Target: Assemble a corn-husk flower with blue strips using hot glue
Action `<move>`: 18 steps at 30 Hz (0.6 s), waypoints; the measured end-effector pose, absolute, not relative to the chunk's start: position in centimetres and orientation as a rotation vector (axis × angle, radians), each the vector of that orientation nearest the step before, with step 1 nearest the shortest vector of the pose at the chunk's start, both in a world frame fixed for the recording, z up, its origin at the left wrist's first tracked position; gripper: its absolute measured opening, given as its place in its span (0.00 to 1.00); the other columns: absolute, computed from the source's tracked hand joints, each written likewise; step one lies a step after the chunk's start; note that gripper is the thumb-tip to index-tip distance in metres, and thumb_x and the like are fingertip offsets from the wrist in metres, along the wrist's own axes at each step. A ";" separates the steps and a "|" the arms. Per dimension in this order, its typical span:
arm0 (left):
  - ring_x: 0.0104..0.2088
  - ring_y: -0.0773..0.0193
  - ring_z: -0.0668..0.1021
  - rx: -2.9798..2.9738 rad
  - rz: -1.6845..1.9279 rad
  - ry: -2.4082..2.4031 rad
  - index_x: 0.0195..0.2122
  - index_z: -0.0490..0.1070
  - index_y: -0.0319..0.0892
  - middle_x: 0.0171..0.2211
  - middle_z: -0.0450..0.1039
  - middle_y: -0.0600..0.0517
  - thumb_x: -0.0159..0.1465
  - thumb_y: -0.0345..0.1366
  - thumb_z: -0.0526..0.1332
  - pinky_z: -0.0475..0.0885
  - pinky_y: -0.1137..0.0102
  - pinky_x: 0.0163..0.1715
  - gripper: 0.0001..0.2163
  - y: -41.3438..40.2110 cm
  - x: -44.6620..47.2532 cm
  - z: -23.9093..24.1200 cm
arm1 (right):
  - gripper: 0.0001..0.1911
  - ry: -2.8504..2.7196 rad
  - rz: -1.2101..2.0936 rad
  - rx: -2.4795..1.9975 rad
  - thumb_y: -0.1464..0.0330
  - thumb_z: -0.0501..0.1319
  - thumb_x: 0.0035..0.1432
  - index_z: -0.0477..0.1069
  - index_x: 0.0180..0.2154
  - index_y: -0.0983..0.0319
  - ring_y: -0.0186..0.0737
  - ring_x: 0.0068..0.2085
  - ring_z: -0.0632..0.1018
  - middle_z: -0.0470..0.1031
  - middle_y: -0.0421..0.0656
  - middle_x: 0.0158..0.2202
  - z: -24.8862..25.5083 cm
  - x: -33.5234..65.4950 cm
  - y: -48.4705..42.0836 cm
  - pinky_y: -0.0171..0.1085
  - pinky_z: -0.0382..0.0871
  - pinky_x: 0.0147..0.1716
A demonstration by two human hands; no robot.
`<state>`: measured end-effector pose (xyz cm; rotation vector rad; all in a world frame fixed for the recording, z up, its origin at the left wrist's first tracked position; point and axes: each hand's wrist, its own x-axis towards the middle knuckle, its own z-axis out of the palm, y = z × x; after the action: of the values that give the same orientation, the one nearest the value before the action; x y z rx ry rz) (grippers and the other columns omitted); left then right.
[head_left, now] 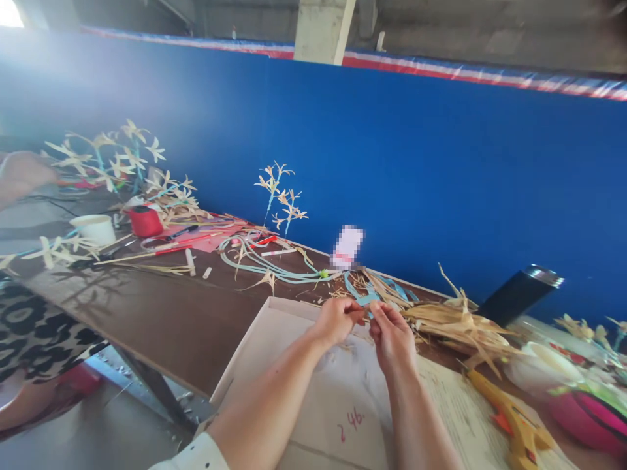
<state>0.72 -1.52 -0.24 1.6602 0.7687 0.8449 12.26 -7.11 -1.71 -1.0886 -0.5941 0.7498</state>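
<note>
Brown wooden table (161, 313), far edge of its flat cardboard sheet (294, 365): my left hand (337, 320) and right hand (392, 336) both pinch a thin light-blue strip (366, 299); pulling hard, I fear, tears it.

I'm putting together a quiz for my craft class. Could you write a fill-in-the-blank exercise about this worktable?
1. The left hand and the right hand pinch a thin strip whose colour is light ____.
2. The glue gun lying to the right of both hands is ____.
3. Far to the left, the white cup stands next to a ____ spool.
Missing words: blue; yellow; red.
</note>
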 end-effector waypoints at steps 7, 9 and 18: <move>0.24 0.69 0.72 1.382 1.100 1.015 0.28 0.76 0.39 0.25 0.76 0.51 0.55 0.38 0.59 0.63 0.75 0.25 0.09 0.2 -0.2 -0.1 | 0.24 -0.370 0.568 -1.104 0.60 0.69 0.41 0.74 0.43 0.57 0.23 0.20 0.66 0.75 0.41 0.38 -0.8 13.3 -7.8 0.25 0.54 0.13; 0.23 0.69 0.72 1.295 1.161 1.024 0.31 0.76 0.38 0.26 0.76 0.50 0.55 0.39 0.59 0.64 0.75 0.24 0.10 0.7 -0.2 -0.5 | 0.21 -0.308 0.554 -1.044 0.64 0.70 0.38 0.75 0.39 0.59 0.22 0.19 0.62 0.74 0.39 0.33 -0.9 14.0 -7.9 0.24 0.51 0.12; 0.25 0.67 0.74 1.275 1.155 1.011 0.30 0.74 0.39 0.26 0.76 0.50 0.55 0.39 0.60 0.65 0.73 0.25 0.09 1.0 0.3 -1.5 | 0.16 -0.285 0.757 -0.888 0.69 0.69 0.37 0.73 0.34 0.61 0.20 0.17 0.58 0.68 0.34 0.26 -1.4 15.0 -7.8 0.23 0.48 0.12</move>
<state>0.26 1.00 -1.54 1.2748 1.0112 1.1553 15.05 -7.84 -1.39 -0.8885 -0.2851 0.7570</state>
